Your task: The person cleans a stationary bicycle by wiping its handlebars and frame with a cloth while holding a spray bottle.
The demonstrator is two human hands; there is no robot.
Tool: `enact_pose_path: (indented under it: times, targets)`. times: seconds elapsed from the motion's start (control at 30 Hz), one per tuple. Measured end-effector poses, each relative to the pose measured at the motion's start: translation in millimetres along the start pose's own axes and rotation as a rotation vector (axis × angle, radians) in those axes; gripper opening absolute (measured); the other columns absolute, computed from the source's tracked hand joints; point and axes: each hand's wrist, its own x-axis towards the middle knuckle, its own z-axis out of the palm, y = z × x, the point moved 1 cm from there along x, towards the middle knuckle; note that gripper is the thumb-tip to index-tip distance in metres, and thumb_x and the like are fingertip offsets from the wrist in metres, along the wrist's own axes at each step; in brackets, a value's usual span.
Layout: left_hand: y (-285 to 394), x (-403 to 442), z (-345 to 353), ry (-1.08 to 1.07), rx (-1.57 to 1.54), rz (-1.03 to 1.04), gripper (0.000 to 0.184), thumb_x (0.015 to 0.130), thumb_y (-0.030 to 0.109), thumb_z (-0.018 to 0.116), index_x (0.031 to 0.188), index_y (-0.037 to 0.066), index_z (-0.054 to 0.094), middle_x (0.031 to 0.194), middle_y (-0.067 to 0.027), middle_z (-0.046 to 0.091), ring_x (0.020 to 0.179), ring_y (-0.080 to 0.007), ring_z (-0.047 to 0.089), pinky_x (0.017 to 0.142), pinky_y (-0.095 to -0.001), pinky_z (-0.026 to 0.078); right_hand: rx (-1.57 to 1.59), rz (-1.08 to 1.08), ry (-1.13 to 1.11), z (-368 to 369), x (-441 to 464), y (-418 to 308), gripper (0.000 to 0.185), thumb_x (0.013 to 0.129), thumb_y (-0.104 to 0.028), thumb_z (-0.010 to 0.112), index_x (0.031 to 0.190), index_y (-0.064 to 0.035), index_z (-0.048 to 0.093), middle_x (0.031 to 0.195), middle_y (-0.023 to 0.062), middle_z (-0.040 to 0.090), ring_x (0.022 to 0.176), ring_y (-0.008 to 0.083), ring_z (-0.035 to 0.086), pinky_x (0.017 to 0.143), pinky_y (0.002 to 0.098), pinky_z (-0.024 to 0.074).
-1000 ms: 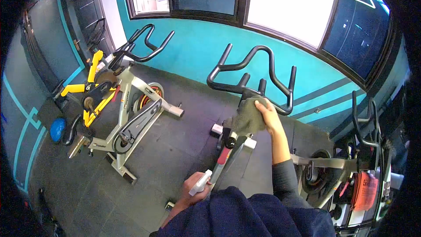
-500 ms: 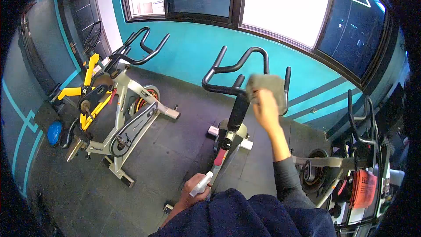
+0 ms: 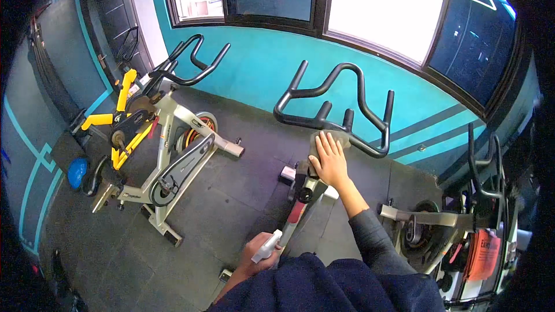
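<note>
My right hand [image 3: 330,160] lies with fingers spread on a grey-green cloth [image 3: 315,141], pressing it on the stem just below the black handlebar [image 3: 329,122] of the middle exercise bike. My left hand [image 3: 258,254] is wrapped round a spray bottle whose white head [image 3: 267,247] sticks out above the fingers; the rest of the bottle is hidden. That hand is low, beside the bike's frame [image 3: 296,214], which has a red part and a black knob.
A grey exercise bike [image 3: 191,159] and a yellow bike [image 3: 124,115] stand on the left, near a blue ball [image 3: 77,172]. Another bike [image 3: 428,215] is at the right, with an orange sheet [image 3: 483,255] hanging beside it. Windows top the teal wall [image 3: 254,52].
My right hand and the cloth rose to the right side of the handlebar, then came back down to the stem. The fingers are now spread flat. My left hand keeps its hold.
</note>
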Motion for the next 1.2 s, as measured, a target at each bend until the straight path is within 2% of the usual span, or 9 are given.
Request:
enact_pose_path:
  times: [0.1, 0.33, 0.4, 0.53, 0.6, 0.7, 0.9, 1.1, 1.2]
  targets:
    - [-4, 0, 5, -0.008, -0.081, -0.095, 0.022, 0.068, 0.003, 0.067, 0.089, 0.003, 0.062, 0.086, -0.0092, 0.062, 0.077, -0.0266, 0.064, 0.069, -0.0360, 0.052, 0.014, 0.097, 0.066, 7, 10, 1, 0.058, 0.091, -0.038, 0.048, 0.140, -0.0078, 0.040, 0.149, 0.0102, 0.034, 0.139, 0.0286, 0.027, 0.113, 0.0460, 0.0202]
    - [11, 12, 5, -0.032, -0.097, 0.025, 0.022, 0.066, 0.002, 0.065, 0.088, 0.002, 0.062, 0.086, -0.0125, 0.063, 0.080, -0.0289, 0.064, 0.071, -0.0377, 0.052, -0.064, 0.191, 0.081, 16, 42, 7, 0.062, 0.086, -0.034, 0.050, 0.142, -0.0096, 0.038, 0.151, 0.0102, 0.030, 0.141, 0.0298, 0.022, 0.114, 0.0470, 0.0158]
    - [12, 7, 3, -0.036, -0.083, 0.041, 0.023, 0.066, 0.002, 0.065, 0.089, 0.001, 0.062, 0.087, -0.0124, 0.063, 0.080, -0.0286, 0.064, 0.072, -0.0376, 0.052, -0.099, 0.237, -0.020, 10, 43, 3, 0.069, 0.083, -0.033, 0.053, 0.145, -0.0114, 0.032, 0.153, 0.0108, 0.024, 0.142, 0.0305, 0.017, 0.114, 0.0464, 0.0153]
    - [11, -4, 3, -0.026, -0.106, 0.034, 0.025, 0.066, 0.001, 0.064, 0.091, 0.001, 0.062, 0.087, -0.0118, 0.063, 0.080, -0.0275, 0.065, 0.070, -0.0365, 0.052, -0.030, 0.281, -0.066, 13, 33, -8, 0.070, 0.082, -0.030, 0.051, 0.144, -0.0038, 0.031, 0.154, 0.0157, 0.020, 0.143, 0.0309, 0.016, 0.114, 0.0459, 0.0152]
    - [11, -10, 0, -0.035, -0.093, 0.032, 0.025, 0.066, 0.001, 0.064, 0.091, 0.001, 0.062, 0.087, -0.0116, 0.063, 0.080, -0.0271, 0.065, 0.070, -0.0363, 0.052, -0.007, 0.264, -0.023, 20, 16, -16, 0.066, 0.082, -0.025, 0.052, 0.140, 0.0018, 0.036, 0.152, 0.0177, 0.024, 0.142, 0.0300, 0.019, 0.114, 0.0449, 0.0162]
    - [11, -11, -1, -0.028, -0.072, 0.018, 0.025, 0.066, 0.001, 0.064, 0.091, 0.001, 0.063, 0.087, -0.0110, 0.063, 0.078, -0.0269, 0.065, 0.070, -0.0364, 0.052, 0.013, 0.174, 0.015, 17, -17, -32, 0.061, 0.083, -0.022, 0.052, 0.136, 0.0043, 0.040, 0.150, 0.0191, 0.027, 0.140, 0.0322, 0.024, 0.113, 0.0457, 0.0195]
    - [15, 0, 1, -0.040, -0.052, 0.063, 0.024, 0.068, 0.001, 0.063, 0.092, 0.001, 0.063, 0.087, -0.0110, 0.063, 0.077, -0.0261, 0.066, 0.069, -0.0357, 0.053, 0.015, 0.113, -0.096, -10, -60, -59, 0.060, 0.083, -0.017, 0.053, 0.138, 0.0038, 0.037, 0.149, 0.0195, 0.029, 0.139, 0.0332, 0.026, 0.111, 0.0439, 0.0256]
    - [24, 8, 12, -0.108, -0.114, 0.085, 0.024, 0.070, 0.000, 0.065, 0.094, 0.000, 0.062, 0.089, -0.0108, 0.062, 0.076, -0.0195, 0.069, 0.070, -0.0311, 0.055, 0.011, 0.154, -0.045, 10, -26, -39, 0.058, 0.084, -0.018, 0.051, 0.137, 0.0028, 0.039, 0.148, 0.0193, 0.030, 0.139, 0.0324, 0.025, 0.111, 0.0449, 0.0252]
    - [26, 9, 15, -0.134, -0.104, 0.129, 0.024, 0.070, -0.001, 0.065, 0.094, 0.000, 0.062, 0.089, -0.0115, 0.062, 0.076, -0.0200, 0.069, 0.069, -0.0318, 0.055, -0.038, 0.162, -0.046, 17, 5, -23, 0.059, 0.085, -0.023, 0.052, 0.137, 0.0035, 0.040, 0.149, 0.0182, 0.031, 0.139, 0.0321, 0.026, 0.113, 0.0444, 0.0217]
